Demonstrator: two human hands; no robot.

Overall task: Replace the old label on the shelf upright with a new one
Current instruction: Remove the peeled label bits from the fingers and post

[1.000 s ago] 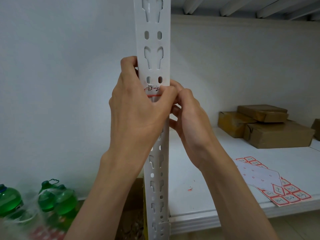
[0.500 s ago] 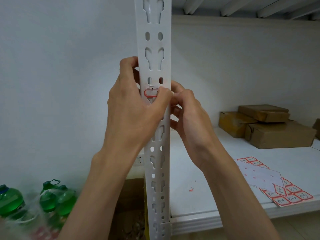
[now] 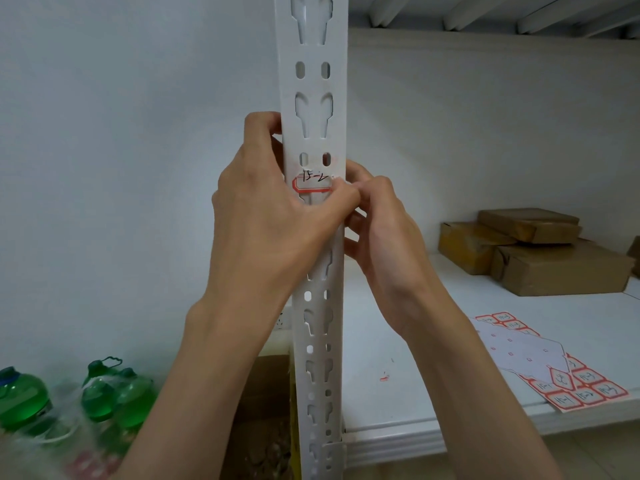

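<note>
While the red-bordered label (image 3: 311,184) lay crosswise on the vertical shelf upright (image 3: 313,81), left hand (image 3: 263,216) gripped the upright, right hand (image 3: 377,230) pinched the label's right end.

One upright (image 3: 313,81) stands in front, with one label (image 3: 311,184) stuck on it. Two hands are at it, the left hand (image 3: 273,216) and the right hand (image 3: 381,233). Three brown boxes (image 3: 540,251) sit stacked on the single shelf (image 3: 415,393) (a fourth may peek in at the far right edge, too cut off to count). One label sheet (image 3: 585,386) lies near the shelf's front. Down on the floor at the left, three green bottles (image 3: 100,393).
</note>
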